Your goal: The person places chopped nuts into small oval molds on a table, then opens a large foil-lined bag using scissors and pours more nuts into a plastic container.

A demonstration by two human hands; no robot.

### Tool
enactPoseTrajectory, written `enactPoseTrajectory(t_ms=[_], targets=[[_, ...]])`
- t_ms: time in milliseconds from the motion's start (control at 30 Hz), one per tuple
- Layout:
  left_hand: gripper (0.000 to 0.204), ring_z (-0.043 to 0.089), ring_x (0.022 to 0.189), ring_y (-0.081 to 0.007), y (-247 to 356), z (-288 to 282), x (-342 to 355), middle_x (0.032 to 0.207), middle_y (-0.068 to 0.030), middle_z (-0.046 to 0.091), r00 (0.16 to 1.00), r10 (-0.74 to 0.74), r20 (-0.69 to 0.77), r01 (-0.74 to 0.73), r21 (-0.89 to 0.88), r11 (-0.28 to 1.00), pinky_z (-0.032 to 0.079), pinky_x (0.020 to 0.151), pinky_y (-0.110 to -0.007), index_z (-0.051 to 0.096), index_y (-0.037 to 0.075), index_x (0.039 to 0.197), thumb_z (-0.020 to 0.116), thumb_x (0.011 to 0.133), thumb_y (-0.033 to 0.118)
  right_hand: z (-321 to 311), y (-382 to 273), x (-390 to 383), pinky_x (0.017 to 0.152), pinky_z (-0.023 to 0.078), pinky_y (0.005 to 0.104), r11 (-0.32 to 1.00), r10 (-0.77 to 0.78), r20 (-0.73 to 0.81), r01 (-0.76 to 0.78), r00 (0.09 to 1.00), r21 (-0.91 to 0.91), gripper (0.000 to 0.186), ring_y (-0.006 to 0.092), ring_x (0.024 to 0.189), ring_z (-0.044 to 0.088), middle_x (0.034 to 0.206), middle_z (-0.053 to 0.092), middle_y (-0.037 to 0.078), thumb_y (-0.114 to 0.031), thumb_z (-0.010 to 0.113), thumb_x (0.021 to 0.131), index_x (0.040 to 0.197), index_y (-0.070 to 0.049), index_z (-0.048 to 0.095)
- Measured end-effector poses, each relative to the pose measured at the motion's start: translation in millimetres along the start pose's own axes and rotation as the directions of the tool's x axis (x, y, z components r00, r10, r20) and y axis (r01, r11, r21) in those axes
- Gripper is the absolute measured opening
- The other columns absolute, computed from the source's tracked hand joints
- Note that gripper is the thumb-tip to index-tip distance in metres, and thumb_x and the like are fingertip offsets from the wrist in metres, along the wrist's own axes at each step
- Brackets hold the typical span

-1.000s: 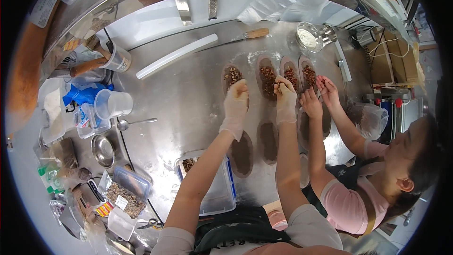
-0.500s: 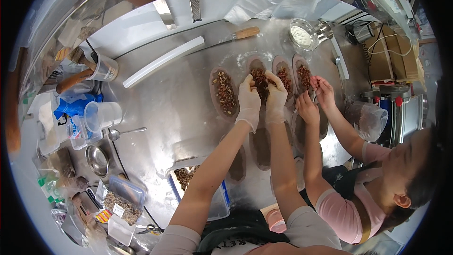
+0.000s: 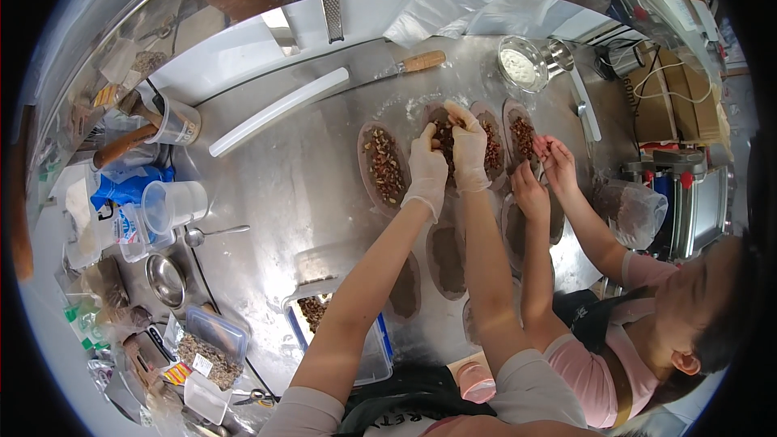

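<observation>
Dough (image 3: 435, 108) lies on the tabletop (image 3: 267, 202) between the left hand (image 3: 426, 166) and right hand (image 3: 469, 150), which flank its nuts (image 3: 443, 137), probably to steady both long edges; their fingers (image 3: 460, 116) are curled narrow, but whether pinching anything I cannot tell.

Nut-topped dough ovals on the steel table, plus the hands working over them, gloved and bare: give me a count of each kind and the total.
Nut-topped dough ovals: 4
Wearer's own gloved hands: 2
Co-worker's bare hands: 2
Total: 8
</observation>
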State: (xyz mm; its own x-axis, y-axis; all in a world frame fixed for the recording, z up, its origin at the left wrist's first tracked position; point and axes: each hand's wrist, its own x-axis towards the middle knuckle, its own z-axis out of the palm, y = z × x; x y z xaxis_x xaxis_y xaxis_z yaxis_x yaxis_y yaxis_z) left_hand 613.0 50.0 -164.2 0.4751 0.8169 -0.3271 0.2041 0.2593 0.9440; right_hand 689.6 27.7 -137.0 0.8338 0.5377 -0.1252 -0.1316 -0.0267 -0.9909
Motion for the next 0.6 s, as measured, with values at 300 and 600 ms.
enactPoseTrajectory(t_ms=[300, 600], targets=[[0.032, 0.055, 0.094, -0.0242, 37, -8, 32, 0.100, -0.0107, 0.057, 0.968, 0.154, -0.195, -0.147, 0.050, 0.988, 0.045, 0.084, -0.031, 0.059, 0.003, 0.111, 0.050, 0.081, -0.006, -13, -1, -4, 0.093, 0.040, 0.0231, 0.987, 0.023, 0.000, -0.023, 1.000, 0.159, 0.044, 0.0135, 0.101, 0.055, 0.112, 0.061, 0.007, 0.016, 0.037, 0.078, 0.113, 0.004, 0.061], [0.013, 0.056, 0.093, -0.0304, 28, -25, 101, 0.094, -0.0111, 0.059, 0.892, 0.418, 0.169, -0.427, 0.618, 0.660, 0.048, 0.077, -0.039, 0.065, 0.010, 0.087, 0.062, 0.074, 0.011, 4, 0, -2, 0.090, 0.042, 0.0230, 0.994, -0.081, -0.007, 0.080, 0.997, -0.079, 0.029, 0.0138, 0.097, 0.058, 0.107, 0.065, 0.007, 0.010, 0.046, 0.084, 0.106, 0.003, 0.064]])
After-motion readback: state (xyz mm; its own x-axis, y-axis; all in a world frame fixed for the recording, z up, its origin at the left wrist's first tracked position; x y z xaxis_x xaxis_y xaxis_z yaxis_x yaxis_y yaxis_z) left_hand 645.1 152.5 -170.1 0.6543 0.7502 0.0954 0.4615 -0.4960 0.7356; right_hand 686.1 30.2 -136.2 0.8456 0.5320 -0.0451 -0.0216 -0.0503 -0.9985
